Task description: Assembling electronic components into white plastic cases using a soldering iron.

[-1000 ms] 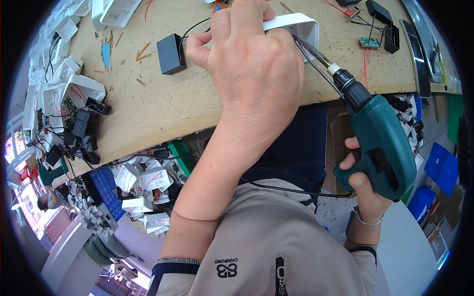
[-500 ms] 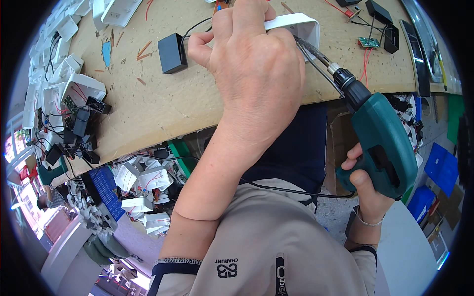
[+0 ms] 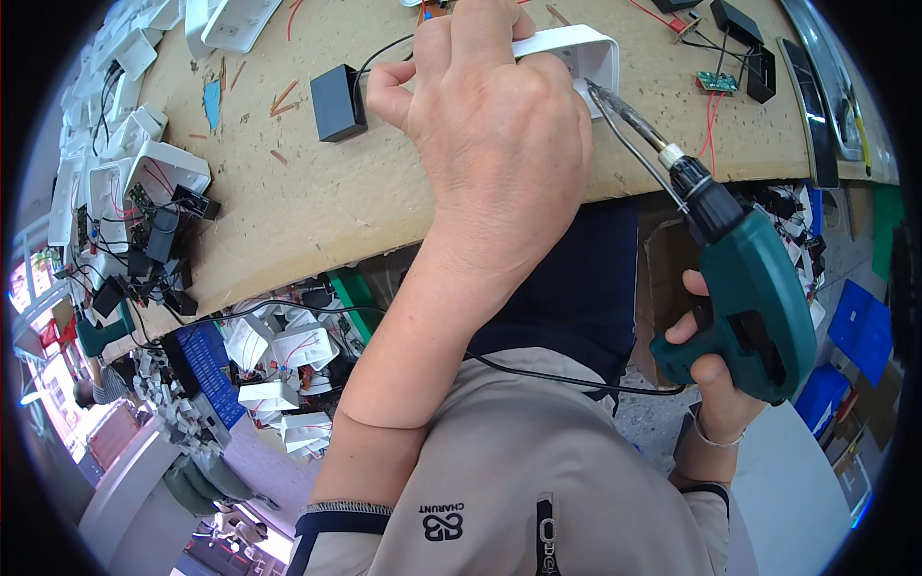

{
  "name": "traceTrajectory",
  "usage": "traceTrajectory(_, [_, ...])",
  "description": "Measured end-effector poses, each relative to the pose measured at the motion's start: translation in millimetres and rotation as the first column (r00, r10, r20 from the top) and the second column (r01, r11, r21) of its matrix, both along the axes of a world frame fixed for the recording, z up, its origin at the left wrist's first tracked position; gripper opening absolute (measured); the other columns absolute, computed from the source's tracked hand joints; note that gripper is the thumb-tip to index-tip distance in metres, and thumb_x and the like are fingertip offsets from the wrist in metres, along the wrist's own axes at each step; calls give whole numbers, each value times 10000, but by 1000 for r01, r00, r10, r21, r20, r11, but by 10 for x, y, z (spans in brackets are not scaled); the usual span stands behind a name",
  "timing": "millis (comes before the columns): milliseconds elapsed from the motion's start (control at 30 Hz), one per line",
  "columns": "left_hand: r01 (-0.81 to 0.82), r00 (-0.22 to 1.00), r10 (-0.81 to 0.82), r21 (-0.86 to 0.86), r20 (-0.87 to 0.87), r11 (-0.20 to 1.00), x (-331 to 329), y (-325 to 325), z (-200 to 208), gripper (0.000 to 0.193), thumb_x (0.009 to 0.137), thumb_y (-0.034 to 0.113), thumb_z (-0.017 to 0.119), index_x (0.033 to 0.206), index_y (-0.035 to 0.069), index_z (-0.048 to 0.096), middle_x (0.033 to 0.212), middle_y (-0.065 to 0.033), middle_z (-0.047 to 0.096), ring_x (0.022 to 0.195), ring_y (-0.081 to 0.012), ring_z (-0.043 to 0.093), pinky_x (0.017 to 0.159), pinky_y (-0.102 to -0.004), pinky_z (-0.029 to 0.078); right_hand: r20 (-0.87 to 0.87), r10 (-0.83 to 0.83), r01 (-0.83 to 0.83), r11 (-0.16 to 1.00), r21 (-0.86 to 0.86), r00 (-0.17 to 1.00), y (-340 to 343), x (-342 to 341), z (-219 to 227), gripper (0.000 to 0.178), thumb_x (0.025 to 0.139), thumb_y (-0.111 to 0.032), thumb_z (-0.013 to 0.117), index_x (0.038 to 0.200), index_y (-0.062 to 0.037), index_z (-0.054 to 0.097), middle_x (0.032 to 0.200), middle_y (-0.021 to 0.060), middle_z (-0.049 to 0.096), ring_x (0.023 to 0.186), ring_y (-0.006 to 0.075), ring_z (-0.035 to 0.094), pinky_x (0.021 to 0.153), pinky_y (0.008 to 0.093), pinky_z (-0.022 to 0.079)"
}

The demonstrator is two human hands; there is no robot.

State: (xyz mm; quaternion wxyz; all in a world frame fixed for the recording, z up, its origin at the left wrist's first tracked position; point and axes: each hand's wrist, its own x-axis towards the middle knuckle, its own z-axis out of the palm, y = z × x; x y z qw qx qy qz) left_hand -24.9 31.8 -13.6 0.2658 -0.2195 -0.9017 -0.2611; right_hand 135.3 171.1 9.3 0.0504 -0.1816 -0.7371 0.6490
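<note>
My left hand is closed over a white plastic housing near the table edge; some of its fingertips are hidden behind the hand. A black box with a black cable sits left of that hand, close to the little finger. My right hand grips a green soldering gun by its handle. Its tip and the thin metal tube beside it point up and left, at the open side of the housing. Whether the tip touches anything inside cannot be made out.
White housings with wires and black boxes pile up on the left. A small green circuit board with red wires lies to the right. The gun's black cord crosses my lap. More housings lie below the table.
My right hand has drawn the soldering gun slightly right and down, so its tip shows more fully beside the housing. The left hand has stayed almost still.
</note>
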Motion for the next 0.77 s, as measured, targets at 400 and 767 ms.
traceTrajectory(400, [-36, 998, 39, -61, 57, 997, 25, -26, 52, 97, 610, 92, 623, 675, 28, 590, 914, -82, 516, 883, -242, 465, 702, -383, 288, -160, -43, 37, 999, -37, 986, 96, -13, -75, 780, 684, -464, 667, 1159, 88, 386, 1004, 229, 562, 635, 150, 589, 539, 193, 478])
traceTrajectory(767, [-64, 992, 75, -107, 105, 992, 80, -10, 123, 98, 611, 96, 623, 675, 29, 592, 918, -81, 515, 889, -241, 463, 702, -385, 287, -293, -23, -145, 830, -539, 956, 147, -214, -194, 732, 776, -382, 604, 1282, 27, 268, 1164, 312, 428, 778, 202, 591, 607, 243, 522])
